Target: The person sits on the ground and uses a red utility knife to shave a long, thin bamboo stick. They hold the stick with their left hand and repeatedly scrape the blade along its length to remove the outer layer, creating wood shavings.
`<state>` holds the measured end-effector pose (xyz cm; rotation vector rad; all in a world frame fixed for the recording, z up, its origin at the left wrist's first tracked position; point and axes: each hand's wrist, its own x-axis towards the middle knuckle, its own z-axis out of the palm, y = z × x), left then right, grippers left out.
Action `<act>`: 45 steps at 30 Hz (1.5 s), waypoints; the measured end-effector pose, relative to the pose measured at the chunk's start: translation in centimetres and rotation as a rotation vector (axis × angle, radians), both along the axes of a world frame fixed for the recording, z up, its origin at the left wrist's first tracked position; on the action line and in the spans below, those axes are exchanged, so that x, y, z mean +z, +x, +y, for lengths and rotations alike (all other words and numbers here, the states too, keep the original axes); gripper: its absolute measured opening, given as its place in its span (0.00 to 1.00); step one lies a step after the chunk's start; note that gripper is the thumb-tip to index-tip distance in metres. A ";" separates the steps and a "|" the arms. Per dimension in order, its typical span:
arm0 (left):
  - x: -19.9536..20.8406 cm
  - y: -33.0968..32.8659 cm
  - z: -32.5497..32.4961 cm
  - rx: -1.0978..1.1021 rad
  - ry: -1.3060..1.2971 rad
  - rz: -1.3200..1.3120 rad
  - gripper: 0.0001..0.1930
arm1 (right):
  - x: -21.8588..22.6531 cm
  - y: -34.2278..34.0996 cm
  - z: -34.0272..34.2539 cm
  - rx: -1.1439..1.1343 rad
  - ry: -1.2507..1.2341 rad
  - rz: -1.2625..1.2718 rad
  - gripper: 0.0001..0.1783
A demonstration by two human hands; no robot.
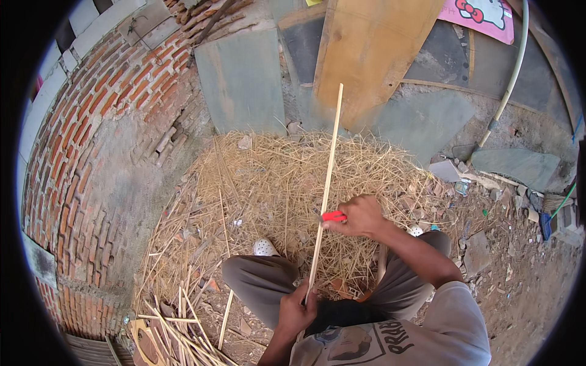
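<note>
A long, pale strip of split bamboo (pixel 332 146) slants up and away from my lap. Its near end is gripped by my left hand (pixel 297 310), fingers closed round it. My right hand (pixel 356 216) is wrapped round the red handle of a knife (pixel 332 216). The knife meets the strip about midway along its length; its blade is small and hard to make out. Both my knees are spread, with the strip running between them.
Straw-like shavings (pixel 293 177) cover the ground ahead. A bundle of thin sticks (pixel 183 335) lies at the lower left. A worn brick wall (pixel 79 183) stands on the left, and a wooden board (pixel 372 55) and grey slabs (pixel 241 82) lean at the back. A pale pipe (pixel 513 73) rises at right.
</note>
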<state>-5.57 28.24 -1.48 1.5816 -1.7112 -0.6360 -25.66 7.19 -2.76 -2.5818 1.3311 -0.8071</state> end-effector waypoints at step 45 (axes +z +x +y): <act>0.1 2.3 2.0 -0.008 0.130 -0.273 0.17 | -0.1 0.5 -0.6 -0.025 0.111 0.134 0.39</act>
